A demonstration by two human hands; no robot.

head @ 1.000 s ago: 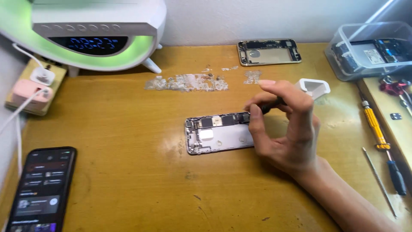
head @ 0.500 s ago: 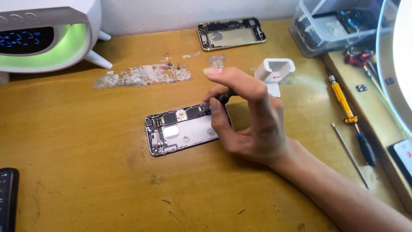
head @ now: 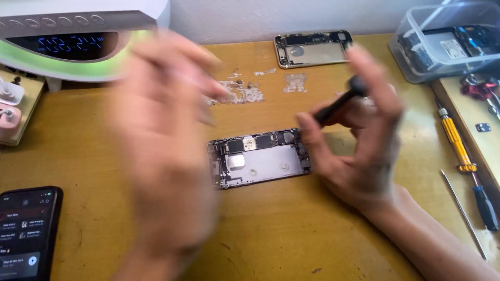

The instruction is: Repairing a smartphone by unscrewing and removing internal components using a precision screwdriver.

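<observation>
Since the earlier frame, left hand [head: 166, 156] has swept in blurred over desk's left, grip can't tell, while right hand [head: 357, 140] pinches black screwdriver [head: 338, 101], tip angled down-left at right end of opened phone [head: 258, 158], lying long axis left-right, mid-desk [head: 291, 234].

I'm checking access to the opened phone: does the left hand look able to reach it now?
Probably yes: the left hand, blurred, is raised just beside the opened phone, nothing between them. The right hand holds a black screwdriver at its far end.

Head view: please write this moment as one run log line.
right hand: grips black screwdriver | opened grey phone chassis: flat on wooden table | left hand: blurred, raised
</observation>
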